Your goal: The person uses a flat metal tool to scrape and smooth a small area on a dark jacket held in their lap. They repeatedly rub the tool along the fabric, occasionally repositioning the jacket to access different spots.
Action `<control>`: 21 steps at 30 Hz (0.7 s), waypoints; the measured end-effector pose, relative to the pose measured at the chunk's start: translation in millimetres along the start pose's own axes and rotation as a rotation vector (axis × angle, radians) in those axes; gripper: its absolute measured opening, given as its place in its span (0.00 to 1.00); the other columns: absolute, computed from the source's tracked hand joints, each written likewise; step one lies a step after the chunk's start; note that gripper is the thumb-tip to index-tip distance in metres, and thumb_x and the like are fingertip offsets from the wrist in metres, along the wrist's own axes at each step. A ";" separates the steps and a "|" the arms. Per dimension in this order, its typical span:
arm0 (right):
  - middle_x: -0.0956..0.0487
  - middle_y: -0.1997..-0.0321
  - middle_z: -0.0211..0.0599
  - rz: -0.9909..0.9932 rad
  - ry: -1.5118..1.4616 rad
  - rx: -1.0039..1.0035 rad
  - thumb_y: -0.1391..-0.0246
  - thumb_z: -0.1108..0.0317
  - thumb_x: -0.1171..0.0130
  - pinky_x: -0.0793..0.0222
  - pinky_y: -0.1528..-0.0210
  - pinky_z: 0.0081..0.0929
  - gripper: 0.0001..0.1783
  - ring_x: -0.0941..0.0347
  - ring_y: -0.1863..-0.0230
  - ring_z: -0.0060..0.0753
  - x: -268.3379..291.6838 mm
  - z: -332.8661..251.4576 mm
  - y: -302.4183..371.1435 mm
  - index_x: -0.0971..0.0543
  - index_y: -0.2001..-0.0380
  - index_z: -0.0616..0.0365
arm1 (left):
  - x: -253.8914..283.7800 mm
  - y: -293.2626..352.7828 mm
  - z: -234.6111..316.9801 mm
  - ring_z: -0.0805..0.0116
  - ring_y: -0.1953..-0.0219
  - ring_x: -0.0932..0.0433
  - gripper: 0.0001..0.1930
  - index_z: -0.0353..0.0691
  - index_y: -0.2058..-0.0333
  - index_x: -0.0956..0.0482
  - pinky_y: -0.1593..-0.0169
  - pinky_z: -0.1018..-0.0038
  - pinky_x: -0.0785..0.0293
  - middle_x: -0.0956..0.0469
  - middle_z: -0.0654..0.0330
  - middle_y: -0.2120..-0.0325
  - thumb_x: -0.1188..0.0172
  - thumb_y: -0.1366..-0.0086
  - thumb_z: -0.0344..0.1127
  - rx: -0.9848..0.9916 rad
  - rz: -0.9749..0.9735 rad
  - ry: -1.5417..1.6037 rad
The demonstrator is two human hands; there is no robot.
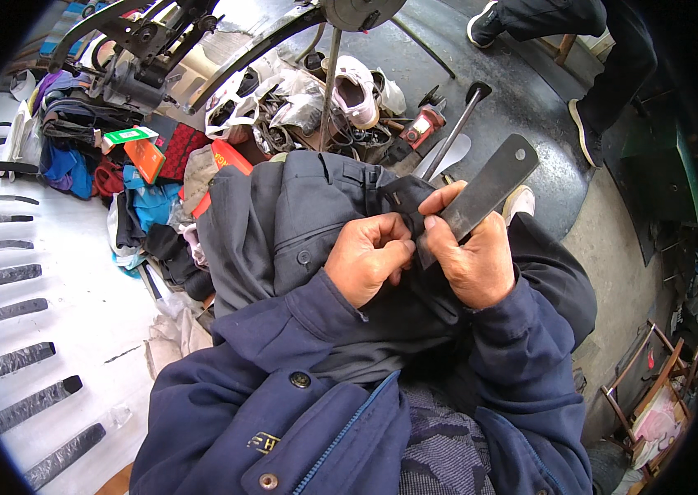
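Dark grey trousers (pixel 279 202) are spread over my lap, with a buttoned pocket and belt loops showing. My left hand (pixel 370 260) is closed in a pinch on their dark cloth near the waistband; its fingertips are partly hidden. In my right hand (pixel 481 260) is a flat steel knife (pixel 493 181), a dark strip with a hole in its rounded upper end. Its lower end slants down between thumb and fingers to the cloth, close to my left fingertips. A dark folded piece (pixel 403 198) of the cloth lies just beyond both hands.
A cobbler's sewing machine (pixel 151 74) stands far left. Shoes and bags (pixel 353 91) are heaped beyond my knees. A metal rod (pixel 452 132) rises behind the knife. Mixed cloth (pixel 77 161) and a white board with dark strips (pixel 15 363) are left; a person's legs (pixel 625 66) far right.
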State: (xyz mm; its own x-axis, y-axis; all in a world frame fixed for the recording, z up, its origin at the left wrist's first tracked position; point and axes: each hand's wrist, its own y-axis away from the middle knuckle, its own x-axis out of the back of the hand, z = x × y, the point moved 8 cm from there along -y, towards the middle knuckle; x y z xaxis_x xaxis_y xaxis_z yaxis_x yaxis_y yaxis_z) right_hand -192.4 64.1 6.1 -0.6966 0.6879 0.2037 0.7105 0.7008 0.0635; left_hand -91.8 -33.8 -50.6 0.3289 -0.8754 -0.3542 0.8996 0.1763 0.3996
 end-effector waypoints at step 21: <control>0.22 0.65 0.30 0.092 -0.182 0.007 0.38 0.72 0.44 0.32 0.56 0.23 0.08 0.28 0.62 0.20 11.1 6.4 -0.7 0.21 0.59 0.63 | -1.2 0.0 -0.7 0.76 0.77 0.26 0.07 0.37 0.69 0.25 0.68 0.80 0.31 0.23 0.62 0.75 0.43 0.32 0.32 0.006 -0.063 0.063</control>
State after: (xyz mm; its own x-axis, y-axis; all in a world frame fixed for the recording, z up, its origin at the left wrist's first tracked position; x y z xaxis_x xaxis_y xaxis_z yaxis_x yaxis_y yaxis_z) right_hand -201.3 72.4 2.1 -0.6354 0.7717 0.0288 0.7720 0.6339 0.0463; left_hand -92.0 -32.5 -50.7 0.2894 -0.8544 -0.4314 0.9173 0.1188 0.3801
